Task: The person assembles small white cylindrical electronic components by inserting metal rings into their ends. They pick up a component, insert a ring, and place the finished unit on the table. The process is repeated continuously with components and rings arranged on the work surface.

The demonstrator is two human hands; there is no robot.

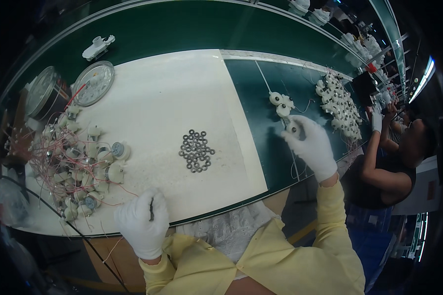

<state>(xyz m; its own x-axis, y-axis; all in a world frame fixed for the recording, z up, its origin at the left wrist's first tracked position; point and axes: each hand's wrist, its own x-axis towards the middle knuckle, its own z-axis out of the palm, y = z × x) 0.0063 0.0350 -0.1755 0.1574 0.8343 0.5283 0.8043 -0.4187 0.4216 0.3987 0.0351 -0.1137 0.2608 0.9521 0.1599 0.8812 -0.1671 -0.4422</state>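
My right hand (314, 153), in a white glove, pinches a small white motor (293, 129) with a dark centre over the green mat. Just beyond it, a few similar white motors (281, 102) lie in a short row. My left hand (142, 227), also gloved in white, is closed near the table's front edge; a dark gap or thing shows between its fingers, and I cannot make out which. Between the hands, a cluster of small dark rings (196, 150) lies flat on the white sheet (152, 98).
White motors with pink wires (91, 167) are heaped at the left. A round clear dish (94, 83) and a white housing (98, 47) sit farther back. At the right lies a pile of white motors (338, 105). Another person (386, 169) works beyond it.
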